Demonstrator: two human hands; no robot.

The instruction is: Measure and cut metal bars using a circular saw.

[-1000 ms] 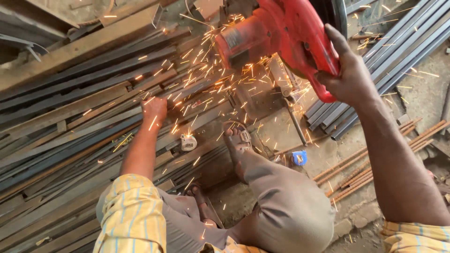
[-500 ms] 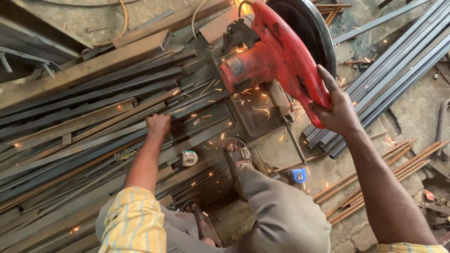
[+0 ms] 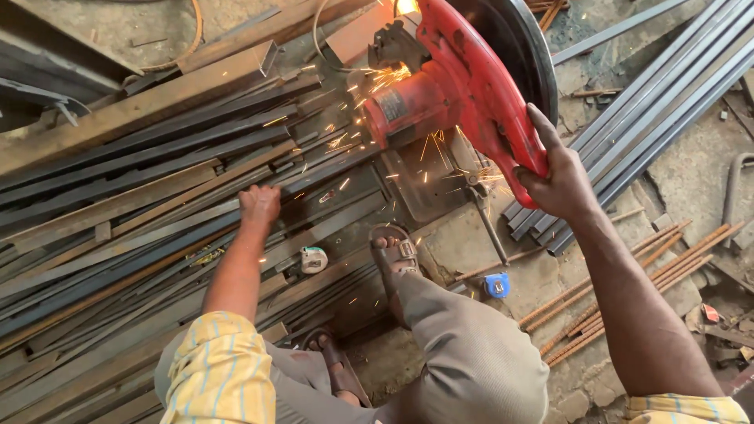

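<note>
Sparks (image 3: 369, 118) spray from the red chop saw (image 3: 463, 94), which stands tilted up on the floor among the steel. By its look the saw is heavy and rigid, with a dark disc (image 3: 526, 55) turning under a red guard; the sound place to hold it is the red handle at the guard's lower edge, well clear of the disc. The right hand (image 3: 558, 180) is wrapped around that handle, fingers curled up over the red casing. The left hand (image 3: 259, 206) is closed down on a long flat steel bar (image 3: 157, 259), well to the left of the saw, with the bar running on toward the blade. Such bar stock will be stiff, heavy and sharp-edged, and likely hot near the cut, so the grip far back suits it. A sandalled foot (image 3: 397, 251) rests on the strips just beside the saw's base, and a white tape measure (image 3: 312, 259) lies near it.
</note>
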